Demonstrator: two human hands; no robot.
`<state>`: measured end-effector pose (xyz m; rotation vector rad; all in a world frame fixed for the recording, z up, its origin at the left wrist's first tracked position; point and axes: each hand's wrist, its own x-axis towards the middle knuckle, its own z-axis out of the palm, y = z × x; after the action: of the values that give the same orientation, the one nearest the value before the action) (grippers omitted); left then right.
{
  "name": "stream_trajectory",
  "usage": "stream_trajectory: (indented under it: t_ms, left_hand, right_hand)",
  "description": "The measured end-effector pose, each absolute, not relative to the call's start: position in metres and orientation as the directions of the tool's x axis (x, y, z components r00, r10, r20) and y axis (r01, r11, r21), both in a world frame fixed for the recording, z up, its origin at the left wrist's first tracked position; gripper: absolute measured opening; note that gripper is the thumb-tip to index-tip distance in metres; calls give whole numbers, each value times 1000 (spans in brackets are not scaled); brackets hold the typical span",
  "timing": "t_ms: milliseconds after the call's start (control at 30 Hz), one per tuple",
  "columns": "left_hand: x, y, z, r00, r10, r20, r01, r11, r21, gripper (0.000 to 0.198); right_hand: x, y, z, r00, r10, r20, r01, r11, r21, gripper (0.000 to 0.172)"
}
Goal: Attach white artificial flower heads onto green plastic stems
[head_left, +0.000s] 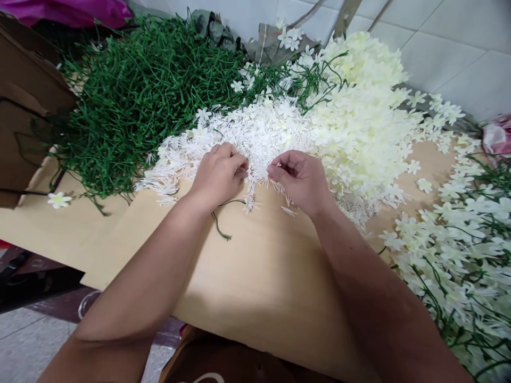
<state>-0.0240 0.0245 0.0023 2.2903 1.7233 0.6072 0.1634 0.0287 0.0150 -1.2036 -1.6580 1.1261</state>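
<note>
My left hand [222, 173] is closed at the front edge of a heap of thin white pieces [259, 130], its fingers curled. A green stem [219, 226] runs out from under it onto the tabletop; whether the fingers hold it is hidden. My right hand [299, 178] pinches thumb and forefinger together at the same heap, on something too small to make out. Behind my left hand lies a big pile of green stems [136, 101]. Pale yellow-white flower heads [359, 122] are piled behind and beside my right hand.
The tan tabletop [255, 276] extends toward my body. Flowers on green stems [459, 250] cover the right side. A cardboard box [32, 101] stands at the left, near a single flower [59, 200]. A tiled wall [451, 48] rises behind, and a magenta bag [75, 11] sits at the back left.
</note>
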Motion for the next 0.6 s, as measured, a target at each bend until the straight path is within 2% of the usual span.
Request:
stream_trajectory:
  t_ms: [100, 200, 367, 600]
  left_hand:
    - [-22, 24, 5, 184, 954, 238, 845, -277, 457, 15]
    - [-18, 21, 7, 90, 967, 240, 775, -220, 593, 14]
    - [-10, 16, 5, 36, 997, 71, 568, -78, 819, 18]
    - [-4, 18, 7, -12, 1000, -24, 423, 27, 906, 14]
  right_hand:
    - [160, 28, 12, -277, 958, 75, 262, 151, -953, 4]
    - [157, 25, 8, -269, 951, 151, 287, 229, -930, 3]
    - [152, 23, -2, -206, 906, 371, 381, 423, -822, 5]
    - [153, 23, -7, -256, 845, 470, 538, 529, -656, 10]
